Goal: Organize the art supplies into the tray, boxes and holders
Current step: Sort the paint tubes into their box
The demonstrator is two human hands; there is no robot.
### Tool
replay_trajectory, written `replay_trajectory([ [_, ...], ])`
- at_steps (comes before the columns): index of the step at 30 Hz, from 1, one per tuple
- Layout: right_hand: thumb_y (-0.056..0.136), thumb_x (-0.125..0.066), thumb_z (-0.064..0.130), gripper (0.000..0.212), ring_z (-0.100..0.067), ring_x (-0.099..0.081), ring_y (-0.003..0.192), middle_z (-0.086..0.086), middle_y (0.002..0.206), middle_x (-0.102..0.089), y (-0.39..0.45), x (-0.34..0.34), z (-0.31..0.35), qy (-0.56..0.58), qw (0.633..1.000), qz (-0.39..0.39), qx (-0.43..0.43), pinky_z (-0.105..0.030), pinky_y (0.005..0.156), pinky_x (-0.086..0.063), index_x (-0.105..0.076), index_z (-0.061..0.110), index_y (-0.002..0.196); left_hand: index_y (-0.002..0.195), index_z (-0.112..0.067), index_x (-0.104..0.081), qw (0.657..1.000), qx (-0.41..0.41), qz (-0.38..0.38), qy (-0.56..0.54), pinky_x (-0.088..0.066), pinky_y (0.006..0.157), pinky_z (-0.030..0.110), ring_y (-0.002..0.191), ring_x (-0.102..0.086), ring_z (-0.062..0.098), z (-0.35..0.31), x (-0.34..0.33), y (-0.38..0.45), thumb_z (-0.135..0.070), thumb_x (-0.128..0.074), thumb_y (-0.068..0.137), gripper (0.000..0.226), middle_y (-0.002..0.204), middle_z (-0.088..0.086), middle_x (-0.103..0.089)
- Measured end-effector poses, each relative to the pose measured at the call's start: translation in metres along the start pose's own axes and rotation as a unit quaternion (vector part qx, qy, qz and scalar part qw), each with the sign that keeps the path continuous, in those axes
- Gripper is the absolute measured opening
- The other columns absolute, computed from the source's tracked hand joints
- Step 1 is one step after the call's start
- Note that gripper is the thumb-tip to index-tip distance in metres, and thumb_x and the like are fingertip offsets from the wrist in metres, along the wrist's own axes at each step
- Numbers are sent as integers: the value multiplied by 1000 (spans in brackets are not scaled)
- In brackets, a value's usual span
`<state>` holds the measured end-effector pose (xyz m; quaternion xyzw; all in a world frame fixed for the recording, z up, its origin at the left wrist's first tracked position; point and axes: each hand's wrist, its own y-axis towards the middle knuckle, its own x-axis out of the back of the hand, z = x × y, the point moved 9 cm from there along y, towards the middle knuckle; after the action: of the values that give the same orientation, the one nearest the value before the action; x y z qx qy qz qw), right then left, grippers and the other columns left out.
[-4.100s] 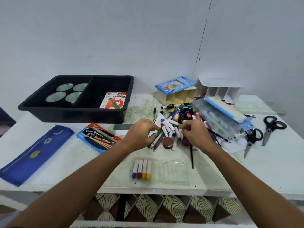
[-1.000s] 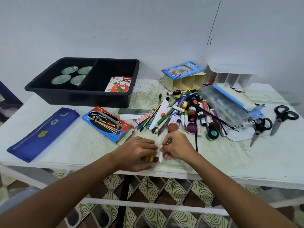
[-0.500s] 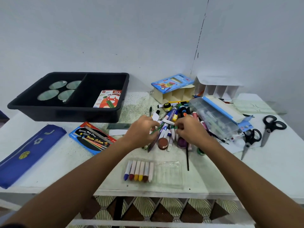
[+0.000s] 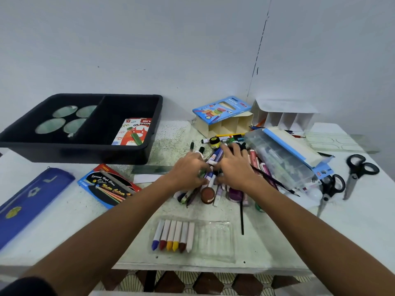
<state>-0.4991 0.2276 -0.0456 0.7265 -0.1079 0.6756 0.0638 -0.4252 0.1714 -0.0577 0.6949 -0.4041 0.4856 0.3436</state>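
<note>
supplies pile (image 4: 210, 184) under both hands, grip unclear

A plain room, likely a home or hobby corner, is suggested by a white, paint-speckled tabletop (image 4: 64, 214) set into the corner of bare pale walls (image 4: 149, 50), with patterned floor tiles (image 4: 175, 283) seen below its front edge. Craft use is indicated by what is spread on it: a black divided tray (image 4: 85, 153), cardboard holders (image 4: 226, 124), scissors (image 4: 357, 171), a blue pencil pouch (image 4: 27, 201) and crayons (image 4: 173, 233) laid in a clear insert.
</note>
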Motion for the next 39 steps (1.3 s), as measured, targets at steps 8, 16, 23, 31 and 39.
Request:
replay_trajectory([
  [8,74,-78,38,16,-29,-21,135,1,146,-37,-2,12,-16,98,995,-26,-12,-43,99,-26,-69,28,82,80,-11,-69,959,114,-51,-254,-37,55,8,59,-50,-4,21,12,-9,-7,-81,72,15,73,-8,-62],
  [16,76,-76,-3,18,-6,-61,52,1,58,-65,-31,25,-31,622,777,-68,-71,-18,50,-43,-58,1,78,101,-1,-67,828,161,-109,-525,-57,60,26,68,-66,20,33,39,-42,7,-71,80,23,83,16,-70],
  [23,83,-65,-7,15,-17,-60,48,-5,57,-64,-54,11,-5,726,681,-34,-93,-21,41,-39,-60,5,91,89,1,-61,807,158,-43,-568,-59,59,29,70,-71,26,14,43,-83,6,-70,82,12,83,22,-70],
  [31,83,-65,-9,10,-21,-69,59,-16,69,-68,-86,-5,25,747,657,49,-90,-24,52,-55,-61,0,81,87,-2,-64,816,163,-41,-552,-54,54,24,70,-71,25,7,34,-126,6,-71,81,12,77,15,-71],
  [39,75,-72,-13,18,-28,-67,66,-27,79,-69,-115,-18,35,647,761,12,-49,-31,58,-55,-61,1,73,77,-10,-69,958,-100,-176,-202,-48,61,15,67,-56,4,-40,25,-169,-1,-79,74,14,79,-2,-63],
])
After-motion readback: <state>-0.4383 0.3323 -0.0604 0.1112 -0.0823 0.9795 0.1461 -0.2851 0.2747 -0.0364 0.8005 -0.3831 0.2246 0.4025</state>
